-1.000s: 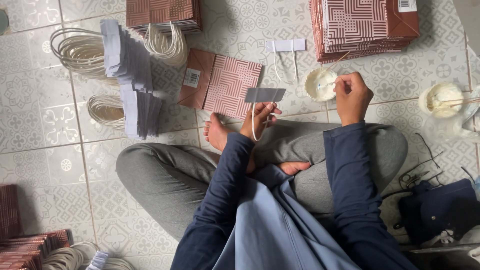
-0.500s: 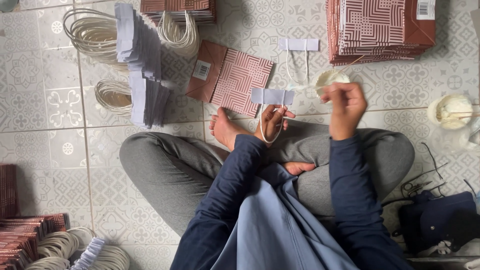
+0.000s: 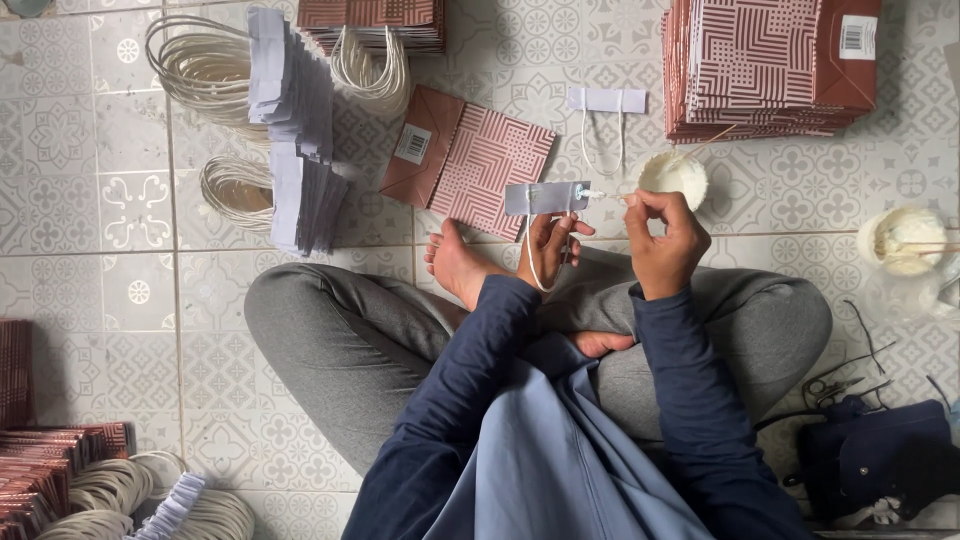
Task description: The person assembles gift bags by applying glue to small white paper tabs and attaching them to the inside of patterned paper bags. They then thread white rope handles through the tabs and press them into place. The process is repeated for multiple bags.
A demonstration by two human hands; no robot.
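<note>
Now our left hand (image 3: 553, 243) pinches the paper strip (image 3: 546, 197) with its cord loop above our knees, our right hand (image 3: 664, 240) fingers pinched on a thin stick beside the glue cup (image 3: 673, 176); bare tiled floor (image 3: 130, 290) lies left.

A single head-worn camera looks almost straight down from close above a person sitting cross-legged on a tiled floor (image 3: 120, 300), whose arms enter from 6 o'clock and reach toward 12. It sits near enough that both hands, the left hand (image 3: 552, 240) and the right hand (image 3: 665, 240), lie just above the frame's centre. The view still takes in a stack of bags (image 3: 770, 65) at 1 o'clock and cord loops (image 3: 205, 70) at 11 o'clock.
</note>
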